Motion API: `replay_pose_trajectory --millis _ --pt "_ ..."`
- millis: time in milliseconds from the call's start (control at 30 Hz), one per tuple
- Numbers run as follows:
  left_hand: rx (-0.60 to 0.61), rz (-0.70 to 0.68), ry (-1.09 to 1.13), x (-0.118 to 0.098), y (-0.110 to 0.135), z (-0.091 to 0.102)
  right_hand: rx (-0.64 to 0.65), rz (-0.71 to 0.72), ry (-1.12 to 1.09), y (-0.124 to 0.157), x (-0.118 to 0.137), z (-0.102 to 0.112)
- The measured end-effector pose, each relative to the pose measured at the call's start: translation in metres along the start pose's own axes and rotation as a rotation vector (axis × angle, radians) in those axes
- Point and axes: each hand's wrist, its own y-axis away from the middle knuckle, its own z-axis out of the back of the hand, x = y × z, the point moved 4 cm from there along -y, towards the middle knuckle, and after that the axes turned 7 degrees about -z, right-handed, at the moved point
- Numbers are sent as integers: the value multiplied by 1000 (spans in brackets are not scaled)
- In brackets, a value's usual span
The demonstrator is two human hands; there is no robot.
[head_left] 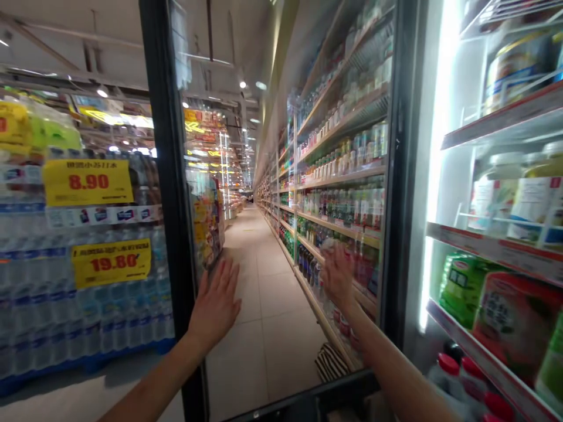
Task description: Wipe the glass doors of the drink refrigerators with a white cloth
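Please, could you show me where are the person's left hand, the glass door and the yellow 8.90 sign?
Left hand (215,306): head view, on the back of the hand.
Glass door (169,176): head view, on its dark frame, left side.
Yellow 8.90 sign (88,182): head view, on the red digits.

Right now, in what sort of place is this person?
Most likely a supermarket: yellow price signs by stacked bottles at the left, a lit cooler with shelved goods at the right.

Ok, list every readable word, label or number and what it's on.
"8.90": upper yellow price sign
"19.80": lower yellow price sign
"0": yellow sign cut off at the left edge
Too small or blurred: the signs' smaller print, the white strip, green packet, red packet, white-capped bottles and all other labels.
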Motion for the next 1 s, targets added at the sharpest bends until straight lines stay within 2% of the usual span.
replay_pose_trajectory --millis 100,167,233,400,467,500,533,600,733,800,833,900,1000 --pt "8 -4 13 0 2 -1 -90 -386 34 -7 -54 4" --pt "5 1 21 0 3 -2 -96 -499 33 -7 -61 4" --pt "3 0 30 0 3 -3 -65 -417 23 -3 -41 2" --pt "19 -10 24 1 4 -6 115 115 -33 19 53 -4" --pt "32 -15 9 2 4 -5 181 248 -47 23 69 -4" --pt "39 -17 2 2 4 -5 190 272 -44 22 68 -3" --pt "44 -19 -4 2 4 -5 182 267 -33 19 60 -2" --pt "45 -21 -9 2 4 -4 124 156 2 8 29 1" --pt "8 -19 8 2 5 -5 -19 -306 65 -12 -54 9" --pt "-6 -14 22 2 5 -6 -70 -460 67 -14 -76 10" --pt "-9 -7 28 1 5 -7 -80 -478 61 -13 -76 9" --pt "-3 5 38 1 4 -9 -75 -410 38 -9 -59 5" --pt "5 11 47 0 4 -9 -3 -153 -12 7 1 -3"
